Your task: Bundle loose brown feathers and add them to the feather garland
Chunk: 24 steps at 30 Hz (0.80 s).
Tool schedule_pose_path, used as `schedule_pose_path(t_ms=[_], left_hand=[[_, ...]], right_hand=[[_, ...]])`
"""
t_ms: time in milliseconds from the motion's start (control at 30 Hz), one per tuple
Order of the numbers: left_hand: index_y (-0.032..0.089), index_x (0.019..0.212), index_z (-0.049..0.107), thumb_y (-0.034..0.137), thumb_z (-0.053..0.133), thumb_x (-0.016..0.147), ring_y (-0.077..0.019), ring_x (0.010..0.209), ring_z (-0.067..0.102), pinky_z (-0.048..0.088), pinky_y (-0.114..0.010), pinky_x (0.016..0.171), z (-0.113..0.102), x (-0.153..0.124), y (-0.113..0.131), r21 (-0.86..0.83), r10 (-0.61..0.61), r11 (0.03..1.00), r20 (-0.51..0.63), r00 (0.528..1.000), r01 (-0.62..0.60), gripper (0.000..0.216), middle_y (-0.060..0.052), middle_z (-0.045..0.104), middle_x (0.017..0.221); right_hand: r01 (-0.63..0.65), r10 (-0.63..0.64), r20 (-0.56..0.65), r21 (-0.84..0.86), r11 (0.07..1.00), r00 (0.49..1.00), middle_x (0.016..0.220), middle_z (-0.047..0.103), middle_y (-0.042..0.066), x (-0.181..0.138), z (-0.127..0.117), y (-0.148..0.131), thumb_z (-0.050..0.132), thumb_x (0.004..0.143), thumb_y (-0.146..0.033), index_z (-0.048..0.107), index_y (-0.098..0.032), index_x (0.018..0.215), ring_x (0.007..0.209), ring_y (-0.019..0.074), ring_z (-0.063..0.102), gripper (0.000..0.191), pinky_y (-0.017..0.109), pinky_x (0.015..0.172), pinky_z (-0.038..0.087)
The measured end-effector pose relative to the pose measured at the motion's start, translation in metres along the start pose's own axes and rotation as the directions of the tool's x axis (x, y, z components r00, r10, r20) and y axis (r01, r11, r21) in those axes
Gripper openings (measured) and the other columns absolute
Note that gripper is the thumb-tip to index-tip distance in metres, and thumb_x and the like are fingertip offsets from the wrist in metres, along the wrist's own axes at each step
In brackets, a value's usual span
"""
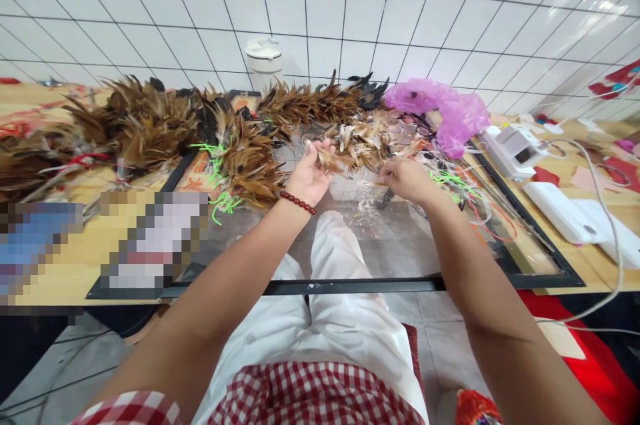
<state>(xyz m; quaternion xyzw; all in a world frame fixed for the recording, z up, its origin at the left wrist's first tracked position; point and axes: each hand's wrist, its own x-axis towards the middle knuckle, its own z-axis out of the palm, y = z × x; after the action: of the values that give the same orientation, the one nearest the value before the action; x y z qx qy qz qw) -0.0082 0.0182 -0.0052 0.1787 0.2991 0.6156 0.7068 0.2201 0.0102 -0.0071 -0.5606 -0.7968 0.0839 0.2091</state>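
While my left hand (pixel 313 178) holds brown feathers (pixel 334 161) in bent fingers over the desk (pixel 350 287), my right hand (pixel 410 179) curled nearby, whether pinching anything I can't tell, loose feathers (pixel 367 143) heaped toward the far edge.

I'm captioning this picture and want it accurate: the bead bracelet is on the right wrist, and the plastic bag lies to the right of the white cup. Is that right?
Not quite: the bracelet is on the wrist of the left hand, as the head view shows. The bag does lie to the right of the cup.
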Motion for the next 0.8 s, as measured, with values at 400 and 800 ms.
schedule_pose_path(t_ms=[400, 800], left_hand=[[0.019, 0.088, 0.063, 0.029, 0.055, 0.091, -0.0161, 0.096, 0.067, 0.054, -0.035, 0.086, 0.004, -0.004, -0.004, -0.007, -0.096, 0.995, 0.04, 0.995, 0.096, 0.013, -0.004, 0.071, 0.103], [0.016, 0.079, 0.06, 0.024, 0.058, 0.089, -0.011, 0.071, 0.064, 0.054, -0.026, 0.072, 0.012, -0.018, -0.016, 0.17, -0.194, 0.969, 0.081, 0.978, 0.178, 0.013, -0.002, 0.066, 0.077]], right_hand=[[-0.01, 0.084, -0.073, 0.694, 0.72, 0.994, 0.089, 0.069, 0.003, 0.001, -0.001, -0.021, 0.076, 0.069, -0.041, 0.067, -0.018, 0.098, 0.072, 0.013, 0.058, 0.039, 0.028, 0.066, 0.049], [0.095, 0.09, -0.233, 0.676, 0.731, 0.968, 0.067, 0.063, 0.0, 0.004, 0.004, -0.042, 0.066, 0.078, -0.046, 0.065, -0.02, 0.071, 0.066, 0.0143, 0.055, 0.027, 0.03, 0.067, 0.046]])
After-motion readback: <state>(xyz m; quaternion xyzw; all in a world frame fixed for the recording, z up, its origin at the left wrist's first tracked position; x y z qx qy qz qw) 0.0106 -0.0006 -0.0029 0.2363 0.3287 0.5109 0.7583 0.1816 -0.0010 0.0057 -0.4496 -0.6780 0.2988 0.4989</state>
